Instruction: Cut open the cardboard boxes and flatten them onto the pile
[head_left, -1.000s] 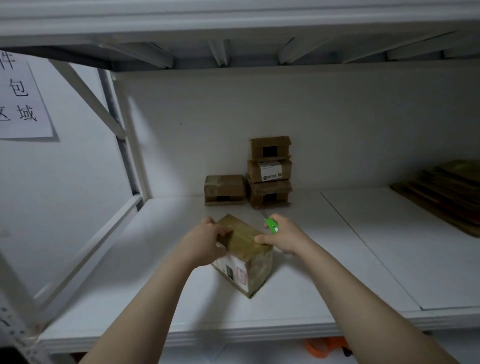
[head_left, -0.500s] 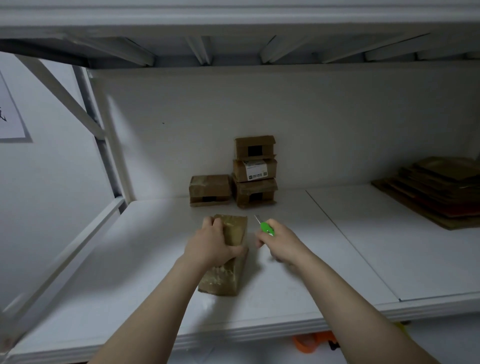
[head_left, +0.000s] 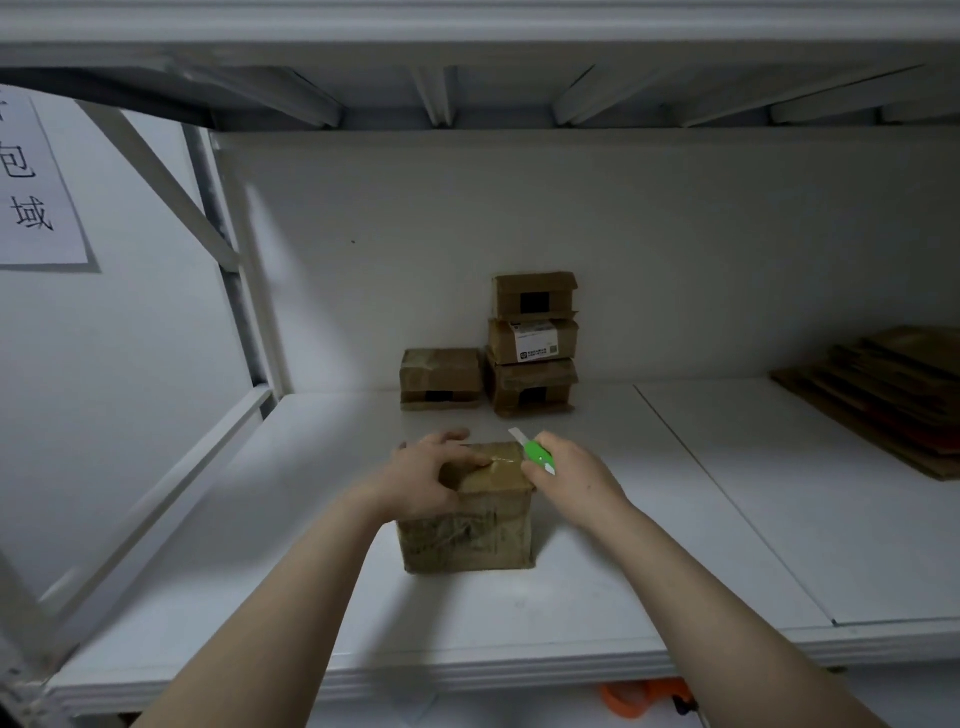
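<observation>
A taped brown cardboard box (head_left: 470, 535) stands upright on the white shelf (head_left: 467, 623), its wide face toward me. My left hand (head_left: 431, 475) rests on the box's top left with the fingers curled over its top, thumb on the tape. My right hand (head_left: 569, 480) grips a green utility knife (head_left: 537, 456) at the box's top right corner, the blade pointing up and left, beside the box top. A pile of flattened cardboard (head_left: 883, 395) lies at the far right of the shelf.
Three more sealed boxes (head_left: 532, 343) are stacked against the back wall, with another box (head_left: 441, 378) to their left. A slanted white brace (head_left: 156, 171) and upright frame the left side. An orange object (head_left: 641, 696) lies below the shelf's front edge.
The box was turned from lying narrow-end toward me to standing with its wide face toward me. My right hand came in against the box's top right corner with the knife.
</observation>
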